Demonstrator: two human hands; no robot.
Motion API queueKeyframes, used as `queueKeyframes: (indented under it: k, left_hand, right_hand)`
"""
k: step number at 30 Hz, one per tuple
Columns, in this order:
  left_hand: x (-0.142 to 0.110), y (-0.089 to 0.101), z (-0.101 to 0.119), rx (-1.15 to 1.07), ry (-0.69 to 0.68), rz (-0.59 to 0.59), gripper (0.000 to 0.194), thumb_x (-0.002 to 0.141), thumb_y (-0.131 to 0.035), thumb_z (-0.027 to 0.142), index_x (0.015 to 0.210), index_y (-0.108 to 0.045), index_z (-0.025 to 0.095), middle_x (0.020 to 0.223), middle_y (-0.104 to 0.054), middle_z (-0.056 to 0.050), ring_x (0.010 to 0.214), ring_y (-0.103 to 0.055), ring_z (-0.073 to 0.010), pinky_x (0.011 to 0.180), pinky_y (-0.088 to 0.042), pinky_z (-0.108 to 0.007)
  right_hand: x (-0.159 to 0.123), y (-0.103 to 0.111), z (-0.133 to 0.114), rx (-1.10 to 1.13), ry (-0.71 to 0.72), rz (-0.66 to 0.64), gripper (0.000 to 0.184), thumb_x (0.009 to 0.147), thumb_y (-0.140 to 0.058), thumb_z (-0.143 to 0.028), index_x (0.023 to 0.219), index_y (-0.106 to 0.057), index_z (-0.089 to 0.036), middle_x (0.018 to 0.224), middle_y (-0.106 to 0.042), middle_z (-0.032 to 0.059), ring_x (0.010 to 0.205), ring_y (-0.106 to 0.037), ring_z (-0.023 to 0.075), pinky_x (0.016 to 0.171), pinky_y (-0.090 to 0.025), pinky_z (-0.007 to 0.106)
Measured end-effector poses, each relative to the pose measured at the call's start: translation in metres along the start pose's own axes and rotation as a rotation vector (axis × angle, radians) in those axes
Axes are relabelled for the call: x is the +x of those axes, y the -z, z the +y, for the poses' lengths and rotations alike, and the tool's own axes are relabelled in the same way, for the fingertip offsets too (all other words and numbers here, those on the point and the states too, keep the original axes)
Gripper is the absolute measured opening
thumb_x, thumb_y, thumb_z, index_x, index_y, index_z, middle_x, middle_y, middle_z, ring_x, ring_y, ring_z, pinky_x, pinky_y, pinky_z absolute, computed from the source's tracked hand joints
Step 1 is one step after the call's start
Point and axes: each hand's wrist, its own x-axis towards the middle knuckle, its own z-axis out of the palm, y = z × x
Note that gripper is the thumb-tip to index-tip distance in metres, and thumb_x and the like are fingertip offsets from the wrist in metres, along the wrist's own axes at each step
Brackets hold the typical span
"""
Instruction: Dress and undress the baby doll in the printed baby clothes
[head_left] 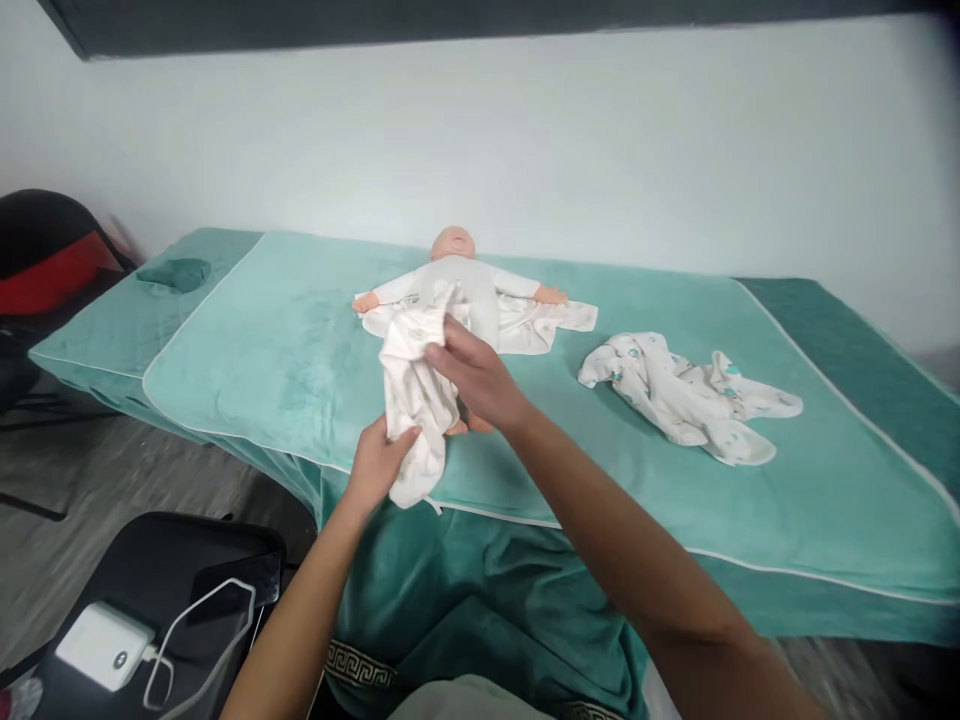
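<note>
A baby doll (454,243) with a white cloth body lies on its back, arms spread, on top of an open white baby shirt (529,325). Over the doll's legs and the bed's front edge hangs a white baby garment (420,455), bunched; its exact cut is unclear. My right hand (476,370) pinches the upper end of this garment. Lower down, my left hand (375,460) grips its side, thumb on top. The doll's feet (471,425) show partly behind the cloth.
A crumpled white baby garment with green print (679,395) lies to the right on the green padded bed (300,350). A black chair (172,560) at lower left holds a white power bank (105,645) with a cable. The wall (480,150) stands behind the bed.
</note>
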Motion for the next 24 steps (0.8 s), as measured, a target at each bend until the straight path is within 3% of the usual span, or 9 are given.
queueKeyframes:
  k: [4, 6, 9, 11, 15, 19, 21, 24]
  left_hand:
    - [0.033, 0.006, -0.002, -0.126, -0.028, 0.306, 0.041, 0.090, -0.066, 0.041, 0.124, -0.064, 0.016, 0.119, -0.073, -0.009, 0.109, -0.069, -0.0248, 0.098, -0.056, -0.040]
    - [0.049, 0.010, 0.003, -0.019, -0.063, 0.383, 0.044, 0.088, -0.068, 0.034, 0.128, -0.061, 0.016, 0.129, -0.067, -0.012, 0.122, -0.064, -0.0268, 0.106, -0.053, -0.045]
    - [0.067, 0.009, 0.019, 0.224, -0.234, 0.451, 0.044, 0.087, -0.068, 0.028, 0.130, -0.062, 0.016, 0.145, -0.055, -0.017, 0.141, -0.050, -0.0292, 0.120, -0.042, -0.049]
    - [0.077, -0.003, 0.031, 0.253, -0.313, 0.369, 0.040, 0.093, -0.061, 0.029, 0.132, -0.061, 0.017, 0.146, -0.056, -0.016, 0.141, -0.051, -0.0268, 0.122, -0.039, -0.047]
    - [0.104, -0.040, 0.044, 0.182, -0.169, 0.022, 0.040, 0.096, -0.060, 0.032, 0.133, -0.061, 0.017, 0.135, -0.065, -0.014, 0.126, -0.062, -0.0261, 0.113, -0.047, -0.045]
    - [0.130, -0.058, 0.039, 0.137, -0.024, 0.045, 0.045, 0.093, -0.066, 0.035, 0.132, -0.060, 0.015, 0.124, -0.066, -0.015, 0.113, -0.064, -0.0260, 0.105, -0.050, -0.044]
    - [0.136, -0.058, 0.034, 0.096, 0.046, 0.076, 0.050, 0.090, -0.069, 0.036, 0.133, -0.058, 0.014, 0.123, -0.065, -0.015, 0.110, -0.064, -0.0265, 0.102, -0.051, -0.044]
    - [0.137, -0.056, 0.031, -0.010, 0.149, -0.012, 0.046, 0.091, -0.070, 0.042, 0.127, -0.061, 0.017, 0.119, -0.068, -0.014, 0.109, -0.066, -0.0286, 0.100, -0.052, -0.046]
  right_hand:
    - [0.024, 0.010, 0.031, -0.173, -0.111, 0.001, 0.037, 0.094, -0.064, -0.046, 0.124, -0.061, -0.024, 0.127, -0.066, 0.0086, 0.122, -0.061, 0.0259, 0.104, -0.050, 0.043]
    - [0.026, 0.020, 0.048, -0.228, -0.164, 0.067, 0.040, 0.093, -0.063, -0.041, 0.129, -0.058, -0.024, 0.136, -0.062, 0.0109, 0.125, -0.060, 0.0258, 0.101, -0.052, 0.042]
    - [0.036, 0.049, 0.072, -0.310, -0.137, 0.190, 0.039, 0.091, -0.061, -0.038, 0.128, -0.058, -0.025, 0.141, -0.059, 0.0119, 0.127, -0.059, 0.0263, 0.101, -0.052, 0.043]
    - [0.055, 0.080, 0.088, -0.380, -0.099, 0.284, 0.040, 0.089, -0.060, -0.037, 0.127, -0.057, -0.025, 0.139, -0.059, 0.0121, 0.128, -0.058, 0.0272, 0.102, -0.053, 0.045]
    - [0.115, 0.152, 0.132, -0.651, -0.066, 0.438, 0.046, 0.088, -0.062, -0.040, 0.130, -0.056, -0.023, 0.139, -0.057, 0.0150, 0.131, -0.055, 0.0315, 0.111, -0.047, 0.051]
    - [0.171, 0.206, 0.176, -0.786, -0.271, 0.401, 0.060, 0.089, -0.065, -0.047, 0.137, -0.053, -0.014, 0.135, -0.061, 0.0212, 0.122, -0.060, 0.0358, 0.110, -0.045, 0.056]
    - [0.189, 0.219, 0.188, -0.789, -0.378, 0.329, 0.065, 0.093, -0.063, -0.052, 0.142, -0.050, -0.011, 0.129, -0.066, 0.0215, 0.118, -0.063, 0.0352, 0.108, -0.046, 0.056]
    - [0.207, 0.225, 0.190, -0.754, -0.448, 0.199, 0.068, 0.096, -0.060, -0.061, 0.143, -0.052, -0.013, 0.131, -0.067, 0.0225, 0.120, -0.064, 0.0343, 0.108, -0.045, 0.055]
